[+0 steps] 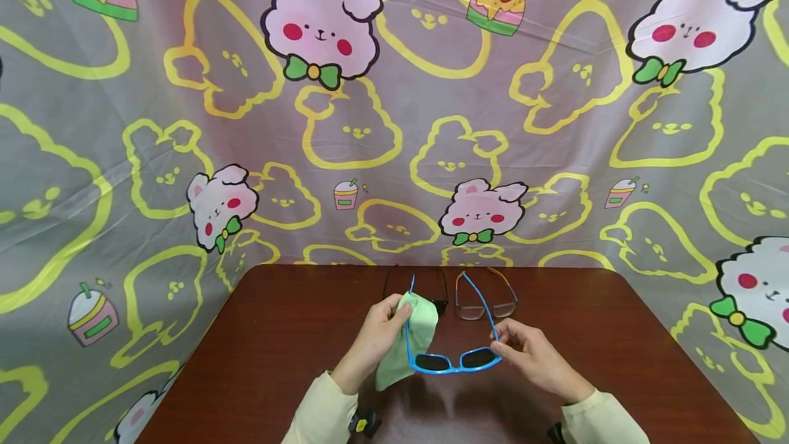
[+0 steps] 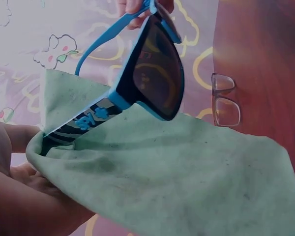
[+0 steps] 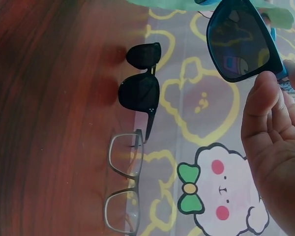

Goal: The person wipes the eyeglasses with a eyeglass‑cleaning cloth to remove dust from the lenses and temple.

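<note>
Sunglasses (image 1: 456, 369), blue-framed with dark lenses, were held up between the left hand (image 1: 372, 334) and the right hand (image 1: 533, 355), both temples unfolded and directed away from the person, lenses at the near end. The left temple bore dark and pale patterning with raised blue markings. The right hand pinched the frame near the right hinge. A cloth (image 1: 422, 324), pale green, limp and dark-specked, was folded round the left temple, gripped there by the left hand, its lower portion hanging loose.
</note>
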`<state>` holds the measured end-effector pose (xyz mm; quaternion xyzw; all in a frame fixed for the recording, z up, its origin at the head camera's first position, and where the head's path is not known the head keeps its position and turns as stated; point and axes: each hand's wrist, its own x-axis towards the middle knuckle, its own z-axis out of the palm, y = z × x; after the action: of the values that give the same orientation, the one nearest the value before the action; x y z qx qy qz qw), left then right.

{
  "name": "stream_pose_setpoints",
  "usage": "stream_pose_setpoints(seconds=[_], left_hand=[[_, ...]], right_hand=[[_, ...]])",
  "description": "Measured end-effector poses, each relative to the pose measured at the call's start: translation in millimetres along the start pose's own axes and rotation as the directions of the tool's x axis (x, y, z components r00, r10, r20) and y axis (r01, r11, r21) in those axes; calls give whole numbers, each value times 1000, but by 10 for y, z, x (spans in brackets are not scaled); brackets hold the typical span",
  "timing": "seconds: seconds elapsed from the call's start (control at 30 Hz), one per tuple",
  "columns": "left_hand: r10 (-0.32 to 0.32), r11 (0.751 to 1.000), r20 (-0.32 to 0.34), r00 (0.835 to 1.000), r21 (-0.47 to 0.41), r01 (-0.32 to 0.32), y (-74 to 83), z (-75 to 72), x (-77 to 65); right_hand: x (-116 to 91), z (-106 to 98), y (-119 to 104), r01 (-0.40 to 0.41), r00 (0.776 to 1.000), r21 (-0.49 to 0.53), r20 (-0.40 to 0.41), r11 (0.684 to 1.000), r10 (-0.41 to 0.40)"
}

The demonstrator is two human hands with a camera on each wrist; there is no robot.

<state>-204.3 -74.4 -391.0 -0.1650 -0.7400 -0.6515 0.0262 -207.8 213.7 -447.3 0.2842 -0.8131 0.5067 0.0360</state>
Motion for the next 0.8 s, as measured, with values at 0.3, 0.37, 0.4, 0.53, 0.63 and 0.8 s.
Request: stream_pose_setpoints(seconds=[0.3,0.37,0.4,0.53,0.63,0.8], left_hand=[[-72,985,62,995,-154,81,-235,-29,158],[-83,979,81,993,-179,97,-239,-35,166],[-87,977,87,992,-185,102,-237,-37,167],[-96,975,86,992,-192,111,-224,-37,179],[-106,969,90,990,-214,123,-226,-36,190],[-137,935,138,981,-308,174,-237,-45,209]], right_hand=[[-10,14,-2,40,999,-25,-24,999,-41],[-13,11,-80,56,998,-35,-26,998,-57],[-13,11,-72,60,998,-40,-25,997,-61],[-19,6,-44,57,998,-32,-13,998,-58],[-22,1,-19,54,998,-32,-6,998,-55],[-28,-16,-222,86,996,-53,-10,995,-87]])
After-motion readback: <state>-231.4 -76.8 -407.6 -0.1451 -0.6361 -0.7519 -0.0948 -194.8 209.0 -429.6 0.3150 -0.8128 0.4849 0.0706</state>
